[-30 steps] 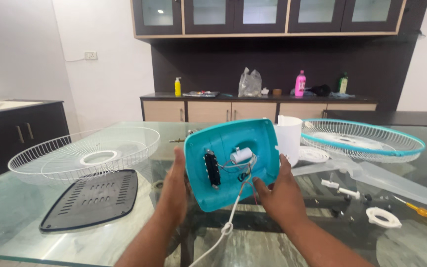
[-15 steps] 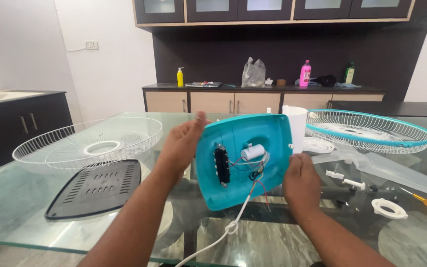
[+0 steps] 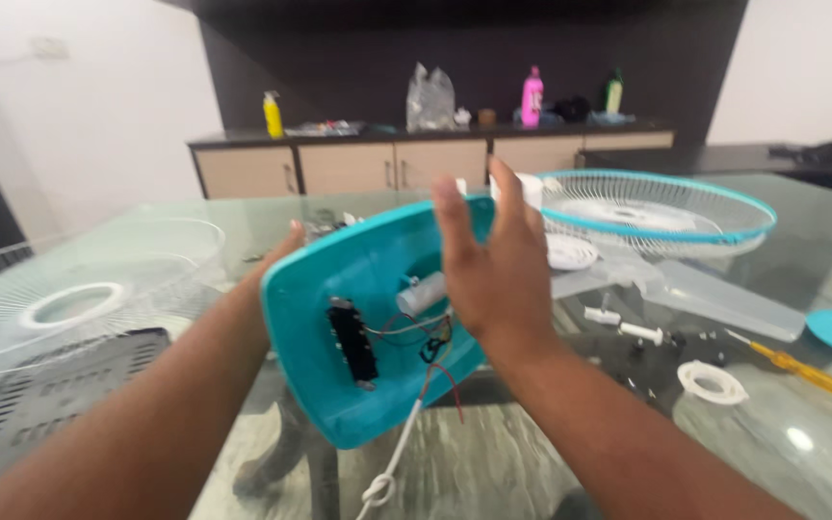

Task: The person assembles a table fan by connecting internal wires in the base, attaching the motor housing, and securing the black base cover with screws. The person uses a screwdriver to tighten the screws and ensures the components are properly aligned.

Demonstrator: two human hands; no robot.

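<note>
Nearest, the cord [image 3: 389, 462] hangs from the 6 o'clock edge of the teal base [image 3: 334, 279] and ends in a knot low in the view. The base is held tilted above the glass tabletop [image 3: 532, 453], its hollow inside facing the camera, at the centre of the scene. Inside it sit a black switch block [image 3: 351, 339] at about 7 o'clock, a small white capacitor [image 3: 422, 293] near the middle, and thin red and black wires [image 3: 435, 351] between them. The left hand [image 3: 286, 241] reaches behind the base's 10 o'clock edge; only a fingertip shows over the rim, so whether its grip is closed on the base cannot be told. The right hand [image 3: 488, 260] stands in front of the base's 2 o'clock part, palm toward it, fingers spread and straight, its grip open and holding nothing. At 9 o'clock a dark vented cover [image 3: 40, 404] lies flat, with a white wire grille [image 3: 60, 303] just beyond it. At 3 o'clock lie a white ring [image 3: 712, 381], a yellow-handled screwdriver [image 3: 801, 371] and small white parts [image 3: 628, 327], with a clear blade [image 3: 715, 300] past them. Farther, at 1 o'clock, a teal-rimmed grille [image 3: 657, 217] rests on the tabletop. At 12 o'clock, on the far counter [image 3: 387, 140], stand a yellow bottle [image 3: 272, 114], a clear bag [image 3: 430, 98] and a pink bottle [image 3: 532, 96].
</note>
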